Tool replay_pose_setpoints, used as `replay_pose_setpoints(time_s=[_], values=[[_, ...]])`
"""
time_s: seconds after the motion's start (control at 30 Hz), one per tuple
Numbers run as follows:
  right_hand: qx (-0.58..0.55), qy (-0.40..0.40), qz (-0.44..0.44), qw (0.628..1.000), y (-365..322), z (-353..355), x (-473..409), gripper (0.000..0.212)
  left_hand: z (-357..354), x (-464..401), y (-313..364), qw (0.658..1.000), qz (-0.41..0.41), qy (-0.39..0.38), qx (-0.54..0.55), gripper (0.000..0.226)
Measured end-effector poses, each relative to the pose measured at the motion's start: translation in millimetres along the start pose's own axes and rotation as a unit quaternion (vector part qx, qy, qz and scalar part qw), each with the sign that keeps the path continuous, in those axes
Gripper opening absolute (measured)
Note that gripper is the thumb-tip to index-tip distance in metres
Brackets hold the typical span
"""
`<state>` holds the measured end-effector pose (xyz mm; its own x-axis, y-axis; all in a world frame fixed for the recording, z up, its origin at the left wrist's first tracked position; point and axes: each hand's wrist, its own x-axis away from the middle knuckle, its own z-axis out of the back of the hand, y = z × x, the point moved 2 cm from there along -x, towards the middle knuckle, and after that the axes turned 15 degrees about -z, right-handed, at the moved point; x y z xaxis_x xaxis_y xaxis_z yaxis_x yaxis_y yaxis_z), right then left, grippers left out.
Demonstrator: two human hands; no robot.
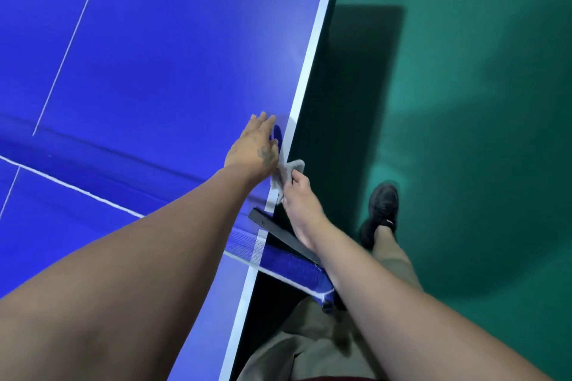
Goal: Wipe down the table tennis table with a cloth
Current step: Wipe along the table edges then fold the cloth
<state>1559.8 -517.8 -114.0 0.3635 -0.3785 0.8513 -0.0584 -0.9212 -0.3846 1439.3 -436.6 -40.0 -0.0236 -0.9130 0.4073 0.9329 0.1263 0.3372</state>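
Observation:
The blue table tennis table fills the left of the head view, and its white right edge runs diagonally down the middle. My left hand rests flat on the blue top just inside that edge, fingers straight. A small grey cloth lies bunched against the white edge line between my hands. My right hand grips the cloth from the outer side of the table, thumb pointing up along the edge.
The net and its black clamp post cross the table edge just below my hands. Green floor lies to the right, with my dark shoe on it. White court lines mark the top.

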Motion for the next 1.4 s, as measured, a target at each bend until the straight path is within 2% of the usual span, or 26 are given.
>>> replay_pose_setpoints(time_s=[0.1,0.2,0.33,0.47,0.57,0.63,0.77,1.0,1.07,1.17,1.3,1.4], values=[[0.005,0.068,0.015,0.998,2,5,-7,0.031,-1,-19,2,1.000,0.016,0.006,-0.003,0.058],[0.001,0.098,0.023,0.995,1,11,-6,0.019,2,-41,3,0.999,0.017,0.044,0.000,0.054],[0.070,0.103,0.045,0.991,-8,-7,-8,0.050,9,-67,-1,0.998,-0.032,0.057,-0.003,0.052],[0.071,0.099,0.056,0.991,-16,-9,-17,0.042,20,-93,-4,0.994,-0.083,0.053,-0.037,0.048],[0.015,0.097,0.043,0.994,-25,-14,-25,0.039,20,-110,-13,0.991,-0.107,0.056,-0.052,0.053],[-0.025,0.094,0.040,0.994,-40,-21,-34,0.045,19,-120,-23,0.989,-0.122,0.071,-0.051,0.055],[-0.019,0.120,0.085,0.989,-92,-27,-65,0.071,14,-130,-39,0.983,-0.126,0.112,-0.070,0.053],[0.053,0.146,0.100,0.983,-225,3,-133,0.073,1,-132,-35,0.979,-0.089,0.155,-0.101,0.056],[0.059,0.149,0.110,0.981,-224,-1,-132,0.076,1,-132,-36,0.979,-0.080,0.156,-0.105,0.057],[0.065,0.150,0.132,0.978,-179,-6,-111,0.081,-2,-132,-37,0.980,-0.054,0.160,-0.108,0.059],[0.115,0.128,0.109,0.979,-120,-13,-74,0.072,-1,-130,-40,0.980,-0.012,0.167,-0.106,0.066],[0.124,0.149,0.073,0.978,-133,-12,-75,0.068,-1,-130,-39,0.980,0.004,0.172,-0.099,0.069]])
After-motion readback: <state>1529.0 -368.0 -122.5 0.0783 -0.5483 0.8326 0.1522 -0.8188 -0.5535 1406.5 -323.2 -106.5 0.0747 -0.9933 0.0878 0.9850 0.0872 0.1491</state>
